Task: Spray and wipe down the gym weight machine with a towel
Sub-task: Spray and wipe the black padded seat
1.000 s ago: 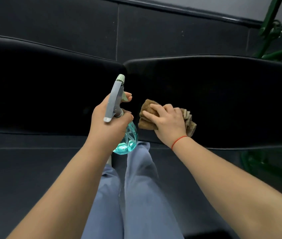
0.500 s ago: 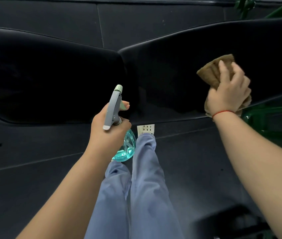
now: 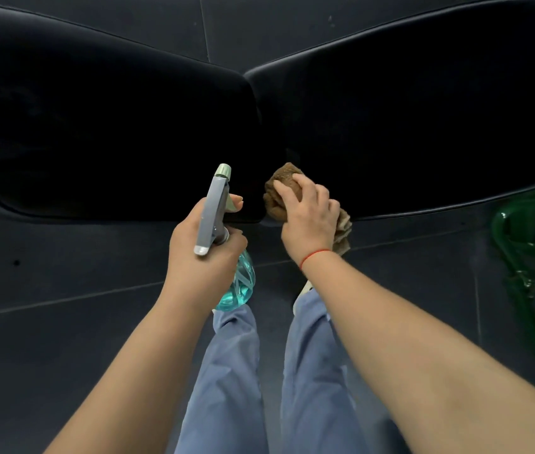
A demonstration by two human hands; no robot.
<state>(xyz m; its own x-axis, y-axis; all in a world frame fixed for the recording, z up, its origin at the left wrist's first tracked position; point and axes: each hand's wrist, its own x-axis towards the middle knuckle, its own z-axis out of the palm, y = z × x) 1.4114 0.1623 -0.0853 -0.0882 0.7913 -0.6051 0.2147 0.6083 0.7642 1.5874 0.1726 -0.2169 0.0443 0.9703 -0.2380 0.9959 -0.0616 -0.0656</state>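
Black pad [image 3: 423, 126]; crumpled brown towel [image 3: 284, 183] under right hand [image 3: 308, 221]

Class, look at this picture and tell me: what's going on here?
A person is partway through cleaning. The left hand grips a spray bottle, with its nozzle pointing toward the black pads. The right hand holds a bunched brown towel against the near corner of the right pad, beside the gap to the left pad.
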